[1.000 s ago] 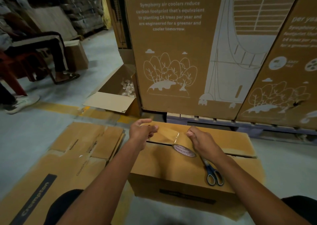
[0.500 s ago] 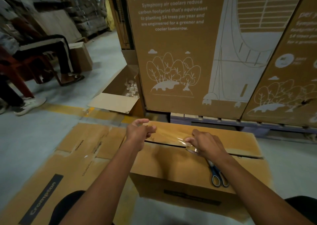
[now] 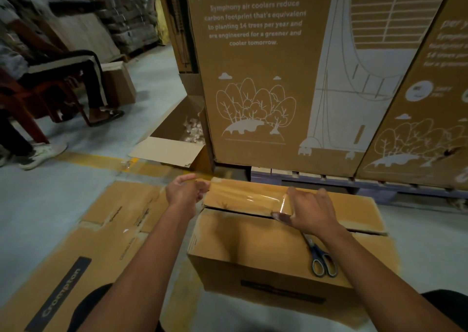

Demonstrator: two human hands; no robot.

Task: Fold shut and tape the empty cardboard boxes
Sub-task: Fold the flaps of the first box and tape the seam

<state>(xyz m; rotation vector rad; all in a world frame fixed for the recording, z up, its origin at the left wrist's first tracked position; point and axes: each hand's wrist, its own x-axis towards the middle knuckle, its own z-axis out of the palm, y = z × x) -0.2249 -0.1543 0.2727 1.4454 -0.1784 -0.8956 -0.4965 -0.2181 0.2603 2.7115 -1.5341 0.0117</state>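
a person kneeling on a warehouse floor stretches a strip of clear tape (image 3: 249, 198) over a cardboard box (image 3: 255, 245) whose top flaps are folded down, a dark seam still showing between them. the left hand (image 3: 186, 192) sits at the box's far left corner, fingers curled in and pinching the tape's free end. the right hand (image 3: 310, 211) lies over the seam near the middle of the lid, fingers curled around the tape roll (image 3: 285, 209), which is mostly hidden beneath them; the thumb rests on the near flap. scissors (image 3: 320, 257) lie closed on the near flap, just beside the right wrist. flattened cartons (image 3: 83, 240) are spread on the floor to the left, and tall printed air cooler cartons (image 3: 260, 73) stand behind on a pallet (image 3: 329, 181).
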